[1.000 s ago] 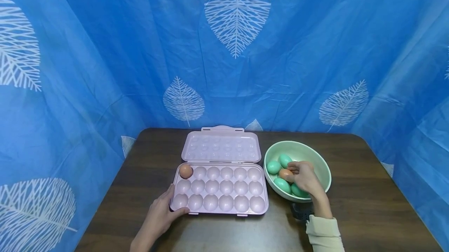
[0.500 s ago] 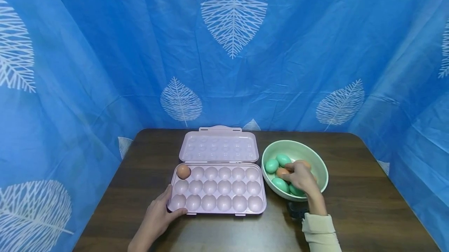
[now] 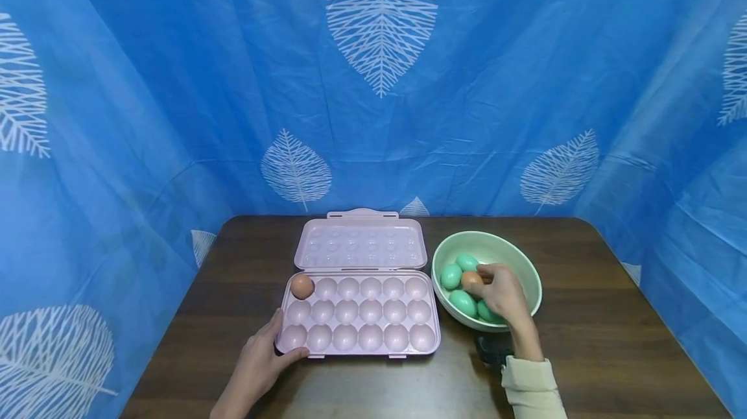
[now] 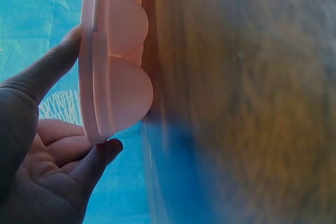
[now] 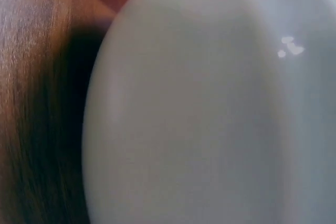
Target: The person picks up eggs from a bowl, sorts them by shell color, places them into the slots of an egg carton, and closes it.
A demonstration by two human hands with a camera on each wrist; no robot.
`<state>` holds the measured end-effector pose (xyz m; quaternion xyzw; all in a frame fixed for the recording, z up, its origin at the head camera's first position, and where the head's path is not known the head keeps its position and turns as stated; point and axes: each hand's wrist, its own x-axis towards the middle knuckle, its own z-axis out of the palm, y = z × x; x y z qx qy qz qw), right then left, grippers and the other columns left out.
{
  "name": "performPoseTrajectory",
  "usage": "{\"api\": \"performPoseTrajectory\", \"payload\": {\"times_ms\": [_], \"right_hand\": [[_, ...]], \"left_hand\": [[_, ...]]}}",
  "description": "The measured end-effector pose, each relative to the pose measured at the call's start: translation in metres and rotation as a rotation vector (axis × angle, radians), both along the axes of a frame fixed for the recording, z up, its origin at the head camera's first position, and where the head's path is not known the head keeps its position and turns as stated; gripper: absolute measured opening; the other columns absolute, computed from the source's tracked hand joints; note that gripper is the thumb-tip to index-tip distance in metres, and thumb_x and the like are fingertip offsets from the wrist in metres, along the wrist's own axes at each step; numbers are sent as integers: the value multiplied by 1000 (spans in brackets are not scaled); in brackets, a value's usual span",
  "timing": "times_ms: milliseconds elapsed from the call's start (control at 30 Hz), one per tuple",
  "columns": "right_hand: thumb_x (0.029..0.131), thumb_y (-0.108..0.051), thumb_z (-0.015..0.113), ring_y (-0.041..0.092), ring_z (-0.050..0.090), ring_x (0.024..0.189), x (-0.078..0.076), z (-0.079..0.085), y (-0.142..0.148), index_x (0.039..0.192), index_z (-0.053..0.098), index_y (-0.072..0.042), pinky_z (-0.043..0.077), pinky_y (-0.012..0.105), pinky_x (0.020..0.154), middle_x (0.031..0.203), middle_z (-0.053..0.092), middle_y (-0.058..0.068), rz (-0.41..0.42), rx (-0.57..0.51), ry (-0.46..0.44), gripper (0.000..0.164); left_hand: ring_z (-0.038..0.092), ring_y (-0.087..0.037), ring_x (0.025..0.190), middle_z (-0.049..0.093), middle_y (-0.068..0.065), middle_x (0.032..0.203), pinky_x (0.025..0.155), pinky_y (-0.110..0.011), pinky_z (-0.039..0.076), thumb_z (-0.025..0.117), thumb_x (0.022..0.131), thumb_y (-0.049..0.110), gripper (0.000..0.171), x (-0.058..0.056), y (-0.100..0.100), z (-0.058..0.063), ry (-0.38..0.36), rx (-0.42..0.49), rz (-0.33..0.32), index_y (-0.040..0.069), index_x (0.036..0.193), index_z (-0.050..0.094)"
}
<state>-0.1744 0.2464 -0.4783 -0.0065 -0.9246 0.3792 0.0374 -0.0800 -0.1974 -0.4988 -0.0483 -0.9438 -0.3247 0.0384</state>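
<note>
The table (image 3: pixel 589 322) held an open egg tray (image 3: pixel 370 312), with a green bowl (image 3: pixel 522 271) just to its right. The left hand (image 3: pixel 259 357) gripped the tray's near left corner. The right hand (image 3: pixel 506 294) was in the bowl, thumb and fingers pinched on a brown egg (image 3: pixel 470 279) beside some green eggs (image 3: pixel 463 303). Another brown egg (image 3: pixel 301 287) sat in the tray's far left cup. The step looked like picking out an egg; the next move seemed to need a gentle, steady lift.
</note>
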Motion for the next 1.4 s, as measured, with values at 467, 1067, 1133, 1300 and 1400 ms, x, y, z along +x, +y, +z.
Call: {"api": "performPoseTrajectory", "payload": {"times_ms": [467,1067,1133,1300,1400], "right_hand": [[91,-28,74,35,61,113,7,8,-3,133,57,7,47,13,83,127,62,24,-83,-294,41,58],[82,-3,80,35,63,109,0,11,-118,127,59,11,53,25,89,119,65,26,164,-685,205,51],[83,0,78,37,63,108,1,18,-134,126,59,12,54,26,89,117,65,26,190,-705,182,49],[81,3,77,38,63,108,-5,12,-169,123,59,14,54,30,90,115,66,27,242,-750,149,47],[81,2,78,38,63,108,-8,1,-185,124,59,13,54,31,91,116,65,26,266,-786,157,48]], "left_hand": [[50,-46,126,45,-35,140,102,-55,42,84,76,39,96,-3,-3,0,-25,13,-2,-17,140,40],[50,-45,126,45,-34,140,102,-54,42,85,76,37,95,-3,-4,0,-13,13,-3,-17,140,40],[51,-45,124,46,-35,139,101,-54,43,85,75,37,94,-4,-4,-1,20,12,-15,-17,139,42],[53,-46,122,49,-36,136,100,-55,44,86,74,36,92,-4,-2,-3,69,8,-28,-18,136,45],[53,-45,123,49,-35,136,100,-54,43,86,74,35,92,-3,-3,-3,62,14,-26,-17,137,45]]}}
